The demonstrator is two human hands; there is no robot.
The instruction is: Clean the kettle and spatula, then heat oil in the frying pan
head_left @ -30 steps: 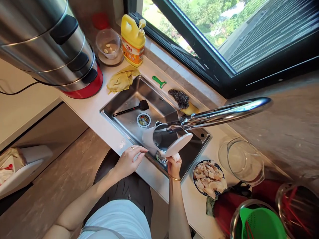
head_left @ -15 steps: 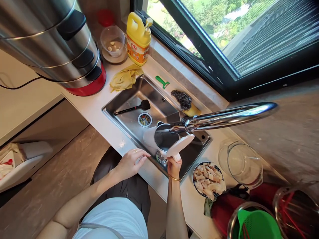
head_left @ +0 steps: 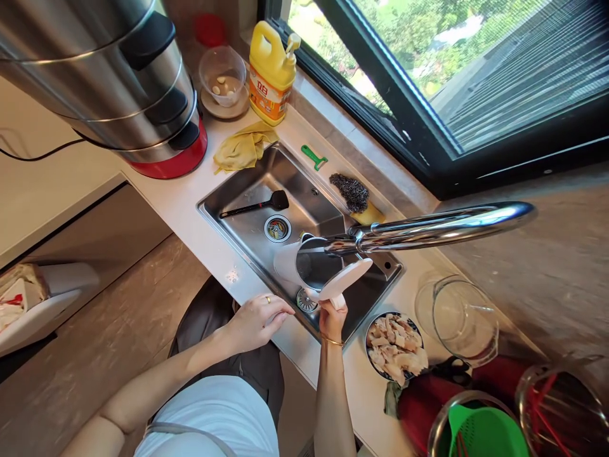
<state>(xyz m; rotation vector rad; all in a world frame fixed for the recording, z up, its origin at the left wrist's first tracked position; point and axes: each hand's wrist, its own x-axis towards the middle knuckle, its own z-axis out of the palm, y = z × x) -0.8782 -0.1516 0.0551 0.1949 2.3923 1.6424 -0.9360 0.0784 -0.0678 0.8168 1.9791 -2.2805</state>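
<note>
My right hand [head_left: 332, 322] is wrapped round the handle of a white electric kettle [head_left: 286, 264], which is tilted in the steel sink [head_left: 304, 171]. The kettle's lid [head_left: 348, 278] stands raised. From the chrome faucet [head_left: 442, 227] a thin stream of water runs into the kettle's mouth. My left hand [head_left: 261, 322] hovers by the sink's front edge, holding nothing, its fingers loosely stretched and the thumb apart. Left of the kettle, a black spatula [head_left: 257, 204] lies in the sink near a drain [head_left: 277, 228].
Along the back are a yellow cloth [head_left: 242, 149], a yellow soap jug [head_left: 271, 76], a green peeler [head_left: 314, 157] and a steel scrubber [head_left: 351, 192]. A bowl of cut meat [head_left: 394, 346], a glass pitcher [head_left: 464, 317] and a green strainer [head_left: 490, 431] stand right. A steamer [head_left: 118, 82] rises left.
My left hand has shifted slightly right and down. My right hand keeps the kettle under the faucet's stream. The view has moved a little.
</note>
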